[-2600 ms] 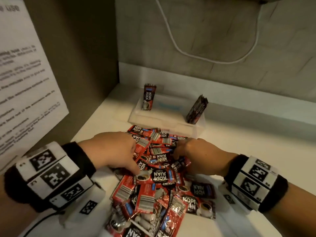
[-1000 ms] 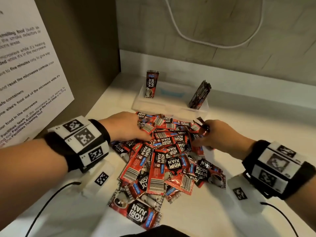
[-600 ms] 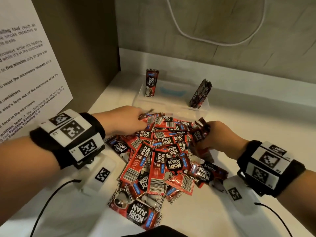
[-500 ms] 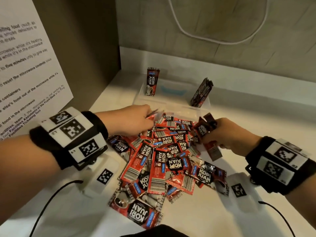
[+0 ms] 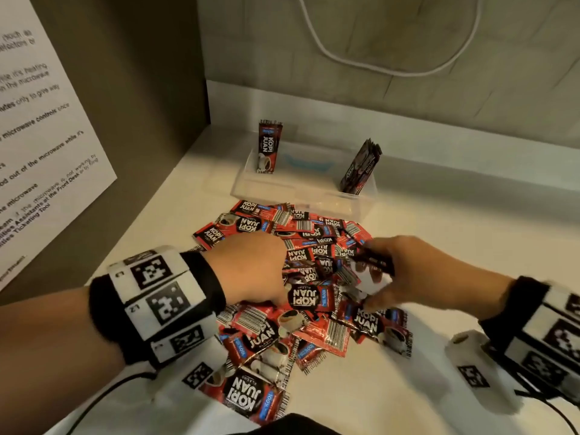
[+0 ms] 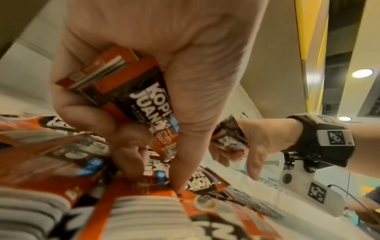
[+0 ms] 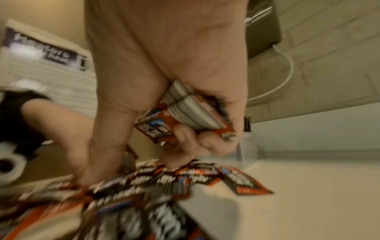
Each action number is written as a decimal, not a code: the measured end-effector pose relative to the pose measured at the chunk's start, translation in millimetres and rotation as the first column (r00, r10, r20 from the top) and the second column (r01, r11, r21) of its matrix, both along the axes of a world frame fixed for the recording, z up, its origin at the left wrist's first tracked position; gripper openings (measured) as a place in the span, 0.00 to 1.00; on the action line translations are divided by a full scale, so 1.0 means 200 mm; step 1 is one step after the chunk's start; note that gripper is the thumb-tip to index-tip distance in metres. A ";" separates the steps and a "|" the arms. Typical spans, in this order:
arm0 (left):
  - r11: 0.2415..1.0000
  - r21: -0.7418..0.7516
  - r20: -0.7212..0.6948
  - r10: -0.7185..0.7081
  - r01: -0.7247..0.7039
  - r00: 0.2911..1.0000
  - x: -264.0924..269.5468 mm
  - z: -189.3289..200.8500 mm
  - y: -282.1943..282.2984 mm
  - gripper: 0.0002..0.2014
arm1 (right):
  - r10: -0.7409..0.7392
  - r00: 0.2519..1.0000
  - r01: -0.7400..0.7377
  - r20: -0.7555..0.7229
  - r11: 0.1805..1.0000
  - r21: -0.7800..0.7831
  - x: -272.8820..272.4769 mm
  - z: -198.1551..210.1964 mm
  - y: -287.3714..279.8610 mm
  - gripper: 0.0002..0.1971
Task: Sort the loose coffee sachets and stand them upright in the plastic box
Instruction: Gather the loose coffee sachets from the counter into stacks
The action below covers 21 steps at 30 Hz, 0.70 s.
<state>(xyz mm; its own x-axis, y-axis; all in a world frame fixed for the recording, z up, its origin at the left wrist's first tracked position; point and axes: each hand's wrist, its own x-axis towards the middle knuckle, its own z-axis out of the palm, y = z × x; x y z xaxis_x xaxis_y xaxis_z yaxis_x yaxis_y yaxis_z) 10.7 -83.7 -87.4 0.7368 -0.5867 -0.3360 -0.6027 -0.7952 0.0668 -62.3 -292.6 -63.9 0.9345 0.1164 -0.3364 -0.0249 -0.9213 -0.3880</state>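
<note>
Our left hand [image 5: 251, 271] and right hand [image 5: 411, 271] each clutch a few sachets above the loose pile [image 5: 301, 296] on the bench [image 5: 439, 221]. The plastic box [image 5: 301, 189] behind holds two small upright groups; most sorting remains.

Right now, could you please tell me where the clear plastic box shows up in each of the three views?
Head: the plastic box sits at upper centre, behind the pile, sachets standing at both its ends.
Left wrist: not in it.
Right wrist: only a blurred clear corner at centre right, beyond the right hand.
Shared landmark: the pile of loose sachets on the counter.
</note>
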 end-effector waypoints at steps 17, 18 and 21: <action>0.999 -0.044 -0.007 0.002 -0.002 1.000 0.07 0.06 0.07 0.10 | -0.286 0.957 0.267 0.050 0.933 0.241 0.09 0.02 -0.08 0.03; 0.996 -0.081 -0.042 0.024 -0.027 0.999 0.08 0.08 0.07 0.08 | -0.308 0.944 0.281 0.118 0.938 0.203 0.12 0.01 -0.10 0.03; 0.941 -0.290 -0.168 0.130 -0.175 0.977 0.13 0.15 0.08 0.09 | -0.245 0.933 0.270 0.264 0.961 -0.065 0.21 -0.05 -0.13 0.09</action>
